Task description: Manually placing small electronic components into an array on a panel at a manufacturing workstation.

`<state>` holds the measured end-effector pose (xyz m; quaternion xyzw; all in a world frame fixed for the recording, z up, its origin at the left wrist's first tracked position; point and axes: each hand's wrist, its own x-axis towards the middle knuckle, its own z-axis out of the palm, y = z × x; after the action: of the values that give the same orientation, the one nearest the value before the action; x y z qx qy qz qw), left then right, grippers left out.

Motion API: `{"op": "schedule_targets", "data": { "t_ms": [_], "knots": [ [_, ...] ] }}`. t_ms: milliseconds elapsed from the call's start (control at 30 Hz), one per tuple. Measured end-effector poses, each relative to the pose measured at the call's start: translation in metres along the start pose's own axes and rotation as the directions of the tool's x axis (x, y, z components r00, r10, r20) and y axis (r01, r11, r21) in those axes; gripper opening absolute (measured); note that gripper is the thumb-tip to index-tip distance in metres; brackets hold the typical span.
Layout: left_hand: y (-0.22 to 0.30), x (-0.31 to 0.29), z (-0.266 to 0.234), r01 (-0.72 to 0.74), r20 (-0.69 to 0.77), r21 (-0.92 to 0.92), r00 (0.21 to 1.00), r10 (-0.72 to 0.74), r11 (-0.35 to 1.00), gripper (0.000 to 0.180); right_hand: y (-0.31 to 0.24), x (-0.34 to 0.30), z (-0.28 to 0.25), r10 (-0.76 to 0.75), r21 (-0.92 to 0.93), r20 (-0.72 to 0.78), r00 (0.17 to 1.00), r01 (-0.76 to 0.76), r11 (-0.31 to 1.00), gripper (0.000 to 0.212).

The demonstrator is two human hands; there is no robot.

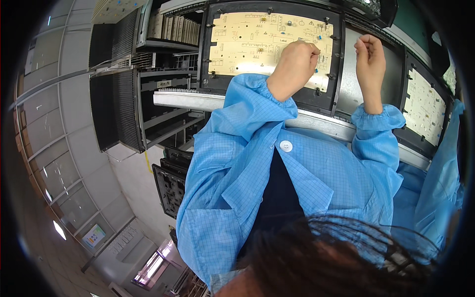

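A cream circuit board [237,57] with printed markings and a few small components lies in a black frame [269,85] in front of me. Over the right part of that board is my left hand [295,69], its fingers closed in a pinch; what they hold, if anything, is hidden. Small blue components [320,37] stand on the board close to those fingers. To the right of the frame, above a grey metal surface [350,74], my right hand [371,62] is raised with its fingers curled together. Whatever lies between its fingertips is too small to make out.
Another framed cream board [424,106] is at the right, beside a blue sleeve [440,173] of another person. A metal rail [185,100] runs along the near side. Black racks [116,106] stand at left, with upright boards [176,28] stacked at the back.
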<state>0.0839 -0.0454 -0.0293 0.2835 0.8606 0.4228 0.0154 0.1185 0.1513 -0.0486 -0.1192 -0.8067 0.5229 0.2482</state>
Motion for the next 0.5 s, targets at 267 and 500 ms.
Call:
{"op": "schedule_targets", "data": {
  "t_ms": [267, 500],
  "knots": [
    [0.003, 0.004, 0.008, -0.003, 0.044, 0.091, 0.999, -0.001, 0.996, 0.015, 0.002, -0.010, -0.016, 0.160, 0.064, 0.003, 0.987, -0.160, 0.985, 0.022],
    [0.005, 0.004, 0.015, -0.180, 0.063, 0.307, 0.984, 0.168, 0.935, 0.012, -0.003, -0.010, -0.013, 0.163, 0.157, 0.004, 0.987, -0.161, 0.974, 0.020]
  ]
}}
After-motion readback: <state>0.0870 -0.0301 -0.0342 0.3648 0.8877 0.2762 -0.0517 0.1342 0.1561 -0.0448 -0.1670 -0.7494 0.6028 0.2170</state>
